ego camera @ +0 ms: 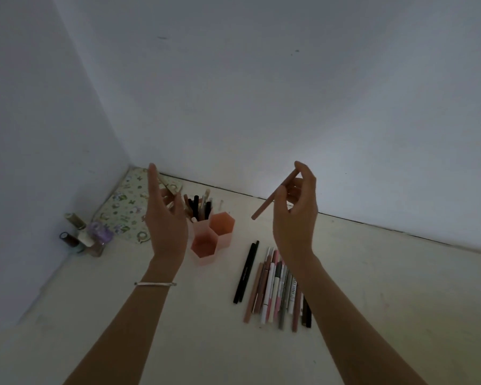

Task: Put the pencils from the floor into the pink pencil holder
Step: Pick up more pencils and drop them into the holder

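Right hand [296, 215] pinching pink pencil [274, 197], raised above pencil holder [213, 234]

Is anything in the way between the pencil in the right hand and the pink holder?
Nothing visible blocks it. The right hand holds a pink pencil in open air, up and right of the pink pencil holder. The left hand hovers at the holder's left side, not across that path.

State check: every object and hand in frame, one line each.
Left hand: raised, gripping a thin pencil.
Right hand: raised, pinching a pink pencil.
Pink pencil holder: upright; back cell holds pencils, two front cells look empty.
Pencils on floor: lying side by side.
Small bottles: upright, capped, near the wall.
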The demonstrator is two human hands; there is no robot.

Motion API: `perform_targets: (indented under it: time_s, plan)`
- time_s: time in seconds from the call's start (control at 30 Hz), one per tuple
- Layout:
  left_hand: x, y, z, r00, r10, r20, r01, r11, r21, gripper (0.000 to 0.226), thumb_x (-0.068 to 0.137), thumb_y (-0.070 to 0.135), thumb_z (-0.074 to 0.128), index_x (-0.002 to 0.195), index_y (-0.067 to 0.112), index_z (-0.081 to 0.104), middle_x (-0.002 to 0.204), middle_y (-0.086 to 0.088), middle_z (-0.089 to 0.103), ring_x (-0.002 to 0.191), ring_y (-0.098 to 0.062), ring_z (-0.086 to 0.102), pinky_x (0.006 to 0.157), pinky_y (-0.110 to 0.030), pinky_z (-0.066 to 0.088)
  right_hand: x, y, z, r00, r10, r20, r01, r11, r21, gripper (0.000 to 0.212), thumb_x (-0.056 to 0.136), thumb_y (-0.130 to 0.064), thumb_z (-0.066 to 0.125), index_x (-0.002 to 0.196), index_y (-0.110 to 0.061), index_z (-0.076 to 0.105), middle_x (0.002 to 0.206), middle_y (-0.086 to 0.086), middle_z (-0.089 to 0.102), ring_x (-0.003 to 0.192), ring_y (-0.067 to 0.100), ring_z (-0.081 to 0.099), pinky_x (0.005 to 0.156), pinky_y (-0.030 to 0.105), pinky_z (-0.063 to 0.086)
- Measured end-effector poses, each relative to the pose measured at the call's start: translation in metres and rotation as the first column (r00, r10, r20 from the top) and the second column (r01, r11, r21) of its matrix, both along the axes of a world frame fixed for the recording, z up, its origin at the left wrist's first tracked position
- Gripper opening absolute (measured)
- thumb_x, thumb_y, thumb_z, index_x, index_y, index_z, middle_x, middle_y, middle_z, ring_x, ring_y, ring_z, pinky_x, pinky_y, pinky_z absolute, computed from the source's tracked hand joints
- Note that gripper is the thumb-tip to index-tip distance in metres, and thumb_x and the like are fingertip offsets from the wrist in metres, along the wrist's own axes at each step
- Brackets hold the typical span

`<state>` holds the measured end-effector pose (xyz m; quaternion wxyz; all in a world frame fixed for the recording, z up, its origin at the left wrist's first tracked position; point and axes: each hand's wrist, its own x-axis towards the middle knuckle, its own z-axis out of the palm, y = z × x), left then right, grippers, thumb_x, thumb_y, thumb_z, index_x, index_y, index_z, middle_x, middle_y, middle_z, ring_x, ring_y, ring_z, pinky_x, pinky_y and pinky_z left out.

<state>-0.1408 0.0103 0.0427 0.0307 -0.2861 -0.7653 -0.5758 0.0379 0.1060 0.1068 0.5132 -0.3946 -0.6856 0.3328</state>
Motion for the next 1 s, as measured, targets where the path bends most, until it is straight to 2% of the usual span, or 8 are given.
perform_targets:
  time_s: [0.17,0.3,0.4,0.53,0.7,0.83,0.93,1.0]
  plan:
    - [0.003,-0.005,-0.016,0.981,-0.096,-0.168,0.068,0.984,-0.165,0.041,0.097,0.032,0.046,0.124,0.009,0.066,0.126,-0.014,0.056,0.122,-0.03,0.049,0.107,-0.025,0.033,-0.026,-0.013,-0.004,0.996,0.09,-0.013,-0.09,0.996,0.007,0.039,0.093,0.0,0.05,0.128,-0.017,0.045,0.092,-0.001,0.058,0.085,0.009,0.06,0.079,0.012,0.049]
    - [-0.009,-0.014,-0.012,0.988,-0.011,-0.155,-0.005,0.995,-0.102,0.043,0.098,0.024,0.042,0.137,0.008,0.053,0.133,-0.015,0.051,0.126,-0.029,0.045,0.11,-0.024,0.032,-0.044,-0.024,-0.009,0.986,0.165,0.016,-0.165,0.986,-0.003,0.042,0.094,-0.002,0.051,0.129,-0.024,0.042,0.097,0.0,0.06,0.089,0.013,0.063,0.084,0.023,0.053]
    - [-0.019,-0.022,-0.009,0.997,0.024,-0.07,-0.026,0.999,-0.027,0.041,0.096,0.015,0.041,0.137,0.012,0.048,0.124,-0.007,0.052,0.112,-0.019,0.052,0.097,-0.035,0.045,-0.061,-0.032,-0.014,0.981,0.193,0.004,-0.193,0.981,-0.001,0.042,0.094,-0.003,0.051,0.126,-0.028,0.042,0.095,-0.003,0.06,0.084,0.006,0.063,0.081,0.018,0.052]
    - [-0.025,-0.033,-0.011,0.999,0.029,0.035,-0.029,1.0,0.011,0.039,0.097,0.01,0.042,0.132,0.024,0.048,0.125,0.002,0.051,0.1,0.007,0.051,0.08,-0.014,0.045,-0.078,-0.037,-0.026,0.972,0.236,0.008,-0.236,0.972,-0.012,0.036,0.094,-0.004,0.051,0.122,-0.026,0.043,0.092,-0.003,0.059,0.083,0.009,0.063,0.079,0.023,0.053]
    - [-0.024,-0.042,-0.016,0.996,0.01,0.09,-0.01,1.0,0.002,0.039,0.095,0.003,0.043,0.127,0.024,0.05,0.121,0.003,0.054,0.099,-0.008,0.056,0.078,-0.021,0.049,-0.087,-0.041,-0.049,0.928,0.281,0.245,-0.291,0.957,0.007,0.031,0.096,-0.01,0.053,0.121,-0.027,0.046,0.102,-0.004,0.059,0.091,0.01,0.059,0.081,0.027,0.053]
    - [-0.007,-0.041,-0.011,0.994,0.004,0.109,0.002,0.999,-0.049,0.035,0.088,0.002,0.048,0.116,0.022,0.057,0.109,0.008,0.059,0.087,-0.005,0.058,0.069,-0.026,0.053,-0.08,-0.041,-0.067,0.838,0.145,0.525,-0.297,0.93,0.217,0.022,0.085,-0.008,0.064,0.106,-0.012,0.07,0.12,0.008,0.058,0.109,0.021,0.053,0.094,0.033,0.045]
    - [0.022,-0.042,-0.004,0.994,-0.096,0.046,0.099,0.993,-0.069,0.021,0.082,0.01,0.053,0.098,0.022,0.059,0.093,0.011,0.061,0.075,-0.004,0.059,0.06,-0.019,0.05,-0.066,-0.038,-0.065,0.872,0.143,0.467,-0.253,0.95,0.183,0.038,0.082,-0.006,0.055,0.119,-0.012,0.064,0.126,0.009,0.052,0.111,0.02,0.051,0.096,0.035,0.043]
    - [0.053,-0.042,-0.007,0.958,-0.288,-0.005,0.283,0.945,-0.165,0.009,0.083,0.018,0.055,0.088,0.023,0.059,0.08,0.014,0.059,0.068,-0.004,0.058,0.057,-0.012,0.046,-0.055,-0.029,-0.057,0.926,0.085,0.368,-0.149,0.977,0.151,0.044,0.082,-0.003,0.048,0.123,-0.013,0.059,0.126,0.006,0.051,0.109,0.019,0.051,0.093,0.037,0.047]
